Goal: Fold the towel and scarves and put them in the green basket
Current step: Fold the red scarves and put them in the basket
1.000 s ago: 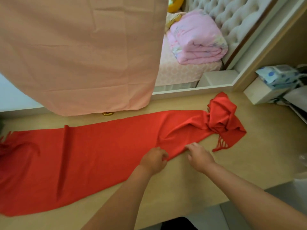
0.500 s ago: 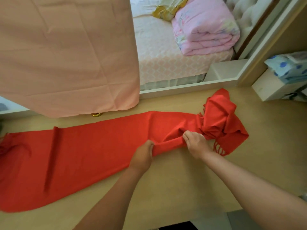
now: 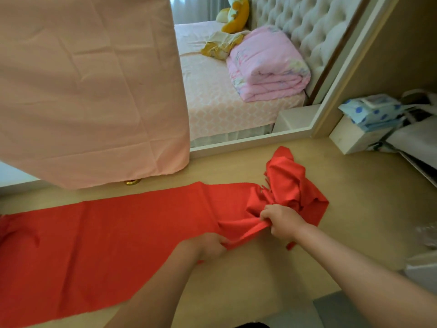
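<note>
A long red scarf (image 3: 113, 235) lies spread across the beige tabletop (image 3: 354, 209), flat on the left and bunched in a crumpled heap with fringe at its right end. My left hand (image 3: 208, 247) grips the scarf's near edge around its middle. My right hand (image 3: 282, 222) pinches a raised fold of the scarf just beside the bunched end. The cloth is pulled taut between the two hands. No green basket or towel shows in view.
A pink cloth (image 3: 89, 86) hangs over the mirror (image 3: 236, 110) at the table's back left. A white box (image 3: 354, 138) with a blue dotted pack (image 3: 371, 110) sits at the right. A small gold ring-like item (image 3: 132, 182) lies under the pink cloth.
Both hands moved right along the scarf's near edge and lifted it. The right hand now pinches a raised fold by the bunched end, and the cloth is gathered between the hands.
</note>
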Motion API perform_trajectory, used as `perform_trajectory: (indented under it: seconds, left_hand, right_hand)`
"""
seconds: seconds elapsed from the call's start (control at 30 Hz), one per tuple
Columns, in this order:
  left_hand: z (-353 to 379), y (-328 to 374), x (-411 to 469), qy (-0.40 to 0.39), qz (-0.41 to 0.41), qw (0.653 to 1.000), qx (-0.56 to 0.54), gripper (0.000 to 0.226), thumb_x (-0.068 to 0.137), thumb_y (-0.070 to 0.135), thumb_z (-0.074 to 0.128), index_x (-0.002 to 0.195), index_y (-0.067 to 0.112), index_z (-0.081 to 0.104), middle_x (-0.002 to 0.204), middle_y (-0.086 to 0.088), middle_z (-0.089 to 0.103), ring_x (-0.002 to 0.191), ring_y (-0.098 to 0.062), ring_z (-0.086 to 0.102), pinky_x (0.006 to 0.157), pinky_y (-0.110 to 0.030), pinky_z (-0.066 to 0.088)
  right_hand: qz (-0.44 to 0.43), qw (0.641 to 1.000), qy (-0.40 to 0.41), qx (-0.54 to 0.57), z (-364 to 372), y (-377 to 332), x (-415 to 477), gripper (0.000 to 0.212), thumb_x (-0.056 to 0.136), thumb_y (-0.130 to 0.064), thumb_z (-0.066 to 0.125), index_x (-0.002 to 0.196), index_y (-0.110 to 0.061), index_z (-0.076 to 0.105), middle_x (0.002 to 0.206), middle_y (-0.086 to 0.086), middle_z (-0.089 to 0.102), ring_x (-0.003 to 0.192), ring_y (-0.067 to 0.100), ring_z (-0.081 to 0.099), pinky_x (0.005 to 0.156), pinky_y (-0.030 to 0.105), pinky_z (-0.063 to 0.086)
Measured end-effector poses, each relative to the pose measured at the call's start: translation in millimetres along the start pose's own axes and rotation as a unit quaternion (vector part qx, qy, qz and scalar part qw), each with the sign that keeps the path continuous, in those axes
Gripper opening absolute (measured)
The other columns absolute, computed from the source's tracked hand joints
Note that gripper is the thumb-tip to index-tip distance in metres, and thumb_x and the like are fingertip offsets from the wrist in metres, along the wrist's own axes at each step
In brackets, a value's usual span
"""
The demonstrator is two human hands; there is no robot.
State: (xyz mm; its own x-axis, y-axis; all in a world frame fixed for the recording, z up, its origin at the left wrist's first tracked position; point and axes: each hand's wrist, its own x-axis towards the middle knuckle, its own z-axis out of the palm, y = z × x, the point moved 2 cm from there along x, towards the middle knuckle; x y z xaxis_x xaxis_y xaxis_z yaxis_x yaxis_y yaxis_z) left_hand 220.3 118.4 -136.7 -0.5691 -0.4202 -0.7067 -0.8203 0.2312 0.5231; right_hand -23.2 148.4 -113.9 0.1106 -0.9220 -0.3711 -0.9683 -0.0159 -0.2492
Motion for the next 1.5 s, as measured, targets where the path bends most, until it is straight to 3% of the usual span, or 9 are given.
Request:
perform_trajectory:
  seconds: [0.17,0.27,0.37,0.63,0.87,1.07,1.2,1.37,1.5]
  left_hand:
    - [1.8,22.1,7.0,0.004,-0.014,0.996,0.083,0.037,0.088,0.047,0.052,0.1,0.019,0.073,0.113,-0.009,0.068,0.108,-0.026,0.061,0.086,-0.028,0.045]
    - [-4.4,31.5,22.7,0.082,0.037,0.992,0.089,0.027,0.094,0.024,0.05,0.104,0.012,0.071,0.113,-0.007,0.07,0.109,-0.024,0.063,0.086,-0.027,0.046]
    - [-11.6,46.8,37.9,0.158,0.067,0.982,0.081,0.028,0.094,0.019,0.048,0.112,0.017,0.07,0.118,-0.004,0.07,0.112,-0.024,0.062,0.09,-0.028,0.047]
    - [-37.3,113.2,95.6,0.306,0.113,0.94,0.101,0.03,0.099,0.027,0.045,0.123,0.03,0.063,0.123,0.006,0.059,0.109,-0.02,0.061,0.084,-0.033,0.05]
    - [-36.7,147.3,156.2,0.211,0.028,0.952,0.218,0.052,0.095,0.016,0.046,0.146,0.021,0.036,0.14,-0.003,0.047,0.116,-0.031,0.06,0.086,-0.04,0.049]
    - [-46.8,150.1,172.9,0.253,-0.039,0.943,0.215,0.028,0.096,0.021,0.046,0.12,0.022,0.059,0.12,-0.003,0.063,0.106,-0.03,0.064,0.083,-0.036,0.05]
    - [-70.2,150.5,166.6,0.454,-0.018,0.891,-0.007,0.022,0.1,0.022,0.043,0.102,0.012,0.062,0.105,-0.01,0.057,0.092,-0.036,0.061,0.074,-0.041,0.048]
    - [-80.7,146.4,163.9,0.573,0.033,0.78,-0.249,0.029,0.097,0.006,0.05,0.126,0.006,0.051,0.129,-0.011,0.042,0.104,-0.022,0.053,0.097,-0.031,0.043]
    - [-60.8,138.6,163.8,0.555,0.059,0.826,-0.078,0.03,0.088,0.007,0.049,0.115,0.014,0.06,0.117,-0.008,0.052,0.107,-0.03,0.054,0.092,-0.041,0.049]
  right_hand:
    - [0.06,0.984,-0.146,0.078,8.5,-13.1,-25.8,0.035,0.084,-0.016,0.055,0.109,-0.03,0.075,0.109,-0.011,0.071,0.081,0.003,0.062,0.056,-0.002,0.037]
    - [0.097,0.987,0.012,0.13,7.2,0.1,-23.6,0.028,0.085,-0.017,0.056,0.103,-0.028,0.074,0.11,-0.008,0.071,0.103,0.012,0.065,0.09,0.018,0.047]
    - [0.128,0.98,0.114,0.105,-2.8,22.7,-19.4,0.025,0.085,-0.011,0.056,0.098,-0.028,0.07,0.114,-0.004,0.062,0.106,0.019,0.063,0.09,0.031,0.049]
    - [0.307,0.94,0.092,0.115,-9.2,92.6,8.9,0.083,0.091,-0.041,0.064,0.156,-0.021,0.016,0.147,0.011,0.036,0.124,0.032,0.055,0.098,0.04,0.046]
    - [0.293,0.909,0.153,0.253,-21.5,144.8,28.7,0.007,0.092,-0.024,0.06,0.093,-0.022,0.067,0.106,0.004,0.071,0.104,0.027,0.064,0.08,0.028,0.044]
    - [0.351,0.767,0.351,0.408,-74.1,191.4,44.3,0.02,0.1,-0.025,0.039,0.108,-0.017,0.055,0.103,0.017,0.069,0.084,0.036,0.068,0.08,0.04,0.053]
    - [0.331,0.687,0.457,0.457,-98.1,214.6,48.6,0.012,0.097,-0.028,0.04,0.105,-0.033,0.048,0.103,0.005,0.068,0.081,0.029,0.071,0.077,0.05,0.059]
    - [0.231,0.788,0.401,0.407,-84.4,194.7,47.9,0.071,0.089,0.001,0.052,0.152,-0.02,0.025,0.161,0.009,0.023,0.142,0.018,0.036,0.116,0.028,0.031]
    - [0.1,0.909,0.324,0.242,-43.0,164.4,43.9,0.038,0.075,0.01,0.05,0.097,-0.016,0.067,0.115,0.01,0.058,0.111,0.03,0.059,0.099,0.024,0.043]
